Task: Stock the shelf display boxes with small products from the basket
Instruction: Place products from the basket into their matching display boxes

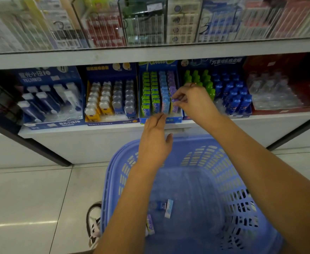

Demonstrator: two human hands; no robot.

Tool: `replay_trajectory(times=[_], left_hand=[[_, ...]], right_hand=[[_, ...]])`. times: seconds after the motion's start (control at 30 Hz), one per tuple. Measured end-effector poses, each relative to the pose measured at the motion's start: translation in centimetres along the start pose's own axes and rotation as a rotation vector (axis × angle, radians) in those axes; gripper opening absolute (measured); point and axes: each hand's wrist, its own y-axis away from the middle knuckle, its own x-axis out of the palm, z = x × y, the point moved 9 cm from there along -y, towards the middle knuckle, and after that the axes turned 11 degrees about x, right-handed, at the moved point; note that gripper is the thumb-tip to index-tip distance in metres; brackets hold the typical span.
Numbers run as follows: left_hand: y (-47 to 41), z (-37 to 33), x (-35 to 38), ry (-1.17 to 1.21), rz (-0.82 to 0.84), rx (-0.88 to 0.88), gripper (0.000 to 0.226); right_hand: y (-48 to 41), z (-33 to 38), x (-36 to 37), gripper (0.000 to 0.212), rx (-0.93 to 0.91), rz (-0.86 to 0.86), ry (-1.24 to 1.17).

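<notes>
A blue display box (176,118) on the lower shelf holds rows of small green, blue and purple packets. My right hand (192,102) pinches a small purple packet (175,100) over the front of the purple row. My left hand (155,142) hovers just below the box's front edge, fingers loose and holding nothing. Below stands a light-blue plastic basket (216,162). A pale blue packet (169,208), a dark blue one (160,205) and a purple one (150,224) lie on its bottom, partly hidden by my left forearm.
Other display boxes flank it: yellow and grey items (110,99) to the left, green and blue bottles (229,92) to the right. A white shelf edge (77,130) juts out above the tiled floor (31,198). A shoe (93,222) is beside the basket.
</notes>
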Motion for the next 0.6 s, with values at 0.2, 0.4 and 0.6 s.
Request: replay_trajectory(times=[0.2,0.4,0.6], left_hand=[[1.1,0.1,-0.8,0.176,-0.039,0.003,0.047],[7.1,6.0,4.6,0.117,0.250,-0.457,0.021],[20.0,9.9,12.6,-0.077,1.171,-0.742,0.035]], right_hand=[[3.3,0.6,-1.5,0.016,-0.011,-0.120,-0.098],[12.0,-5.0,11.4,0.013,0.162,0.505,0.002],[20.2,-11.2,23.9,0.040,0.217,0.941,0.153]])
